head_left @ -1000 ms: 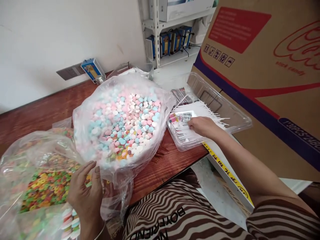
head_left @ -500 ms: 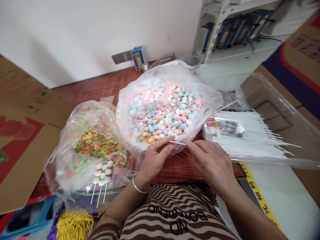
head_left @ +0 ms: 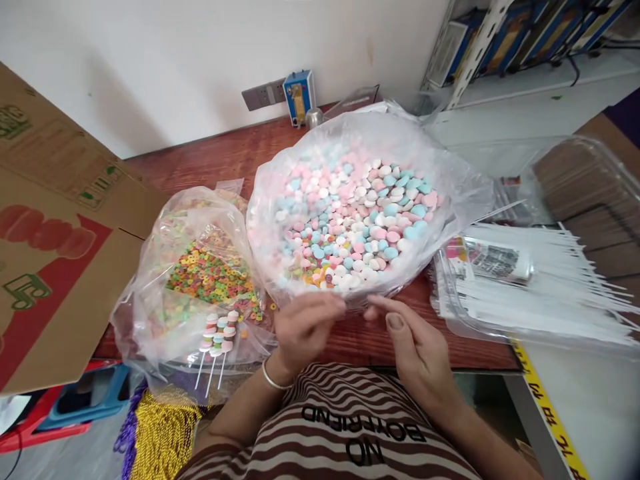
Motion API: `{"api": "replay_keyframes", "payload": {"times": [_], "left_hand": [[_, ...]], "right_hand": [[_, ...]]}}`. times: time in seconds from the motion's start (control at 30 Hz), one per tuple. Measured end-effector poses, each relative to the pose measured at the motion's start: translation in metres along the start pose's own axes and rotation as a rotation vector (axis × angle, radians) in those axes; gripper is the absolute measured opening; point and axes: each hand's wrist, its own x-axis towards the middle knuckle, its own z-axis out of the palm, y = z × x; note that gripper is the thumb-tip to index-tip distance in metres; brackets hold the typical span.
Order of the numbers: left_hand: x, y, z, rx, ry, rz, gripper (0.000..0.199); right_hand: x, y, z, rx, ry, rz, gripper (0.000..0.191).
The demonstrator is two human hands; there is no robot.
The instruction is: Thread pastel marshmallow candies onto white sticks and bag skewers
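My left hand (head_left: 311,328) is at the near rim of a big clear bag of pink, white and blue candy discs (head_left: 373,200). Its fingers are curled together, slightly blurred, and what they hold is hidden. My right hand (head_left: 420,343) faces it across a small gap, index finger stretched out and thumb apart, with nothing clearly visible in it. Three white sticks threaded with stacked candies (head_left: 219,335) lie on a second clear bag, which holds small coloured candy rings (head_left: 210,273). To the right, many thin white sticks (head_left: 530,300) lie in a clear plastic tray (head_left: 480,328).
A printed cardboard box (head_left: 55,233) stands at the left, another box (head_left: 595,193) at the right. On the dark red wooden table (head_left: 200,157), a small blue device (head_left: 299,99) is against the wall. Gold tassels (head_left: 163,433) and a blue stool (head_left: 85,400) are below at left.
The white stick that was between my hands no longer shows. My left fingers have curled in, and my right thumb has come apart from its fingers. The view has shifted.
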Motion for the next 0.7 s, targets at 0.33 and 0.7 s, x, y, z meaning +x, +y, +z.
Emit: {"api": "replay_keyframes", "payload": {"times": [0.33, 0.7], "left_hand": [[0.000, -0.018, 0.014, 0.210, -0.330, 0.324, 0.031], [0.068, -0.081, 0.023, 0.546, -0.679, -0.380, 0.012]], "right_hand": [[0.016, 0.006, -0.015, 0.478, 0.279, 0.359, 0.020], [0.005, 0.024, -0.031, 0.006, 0.106, 0.268, 0.031]]}}
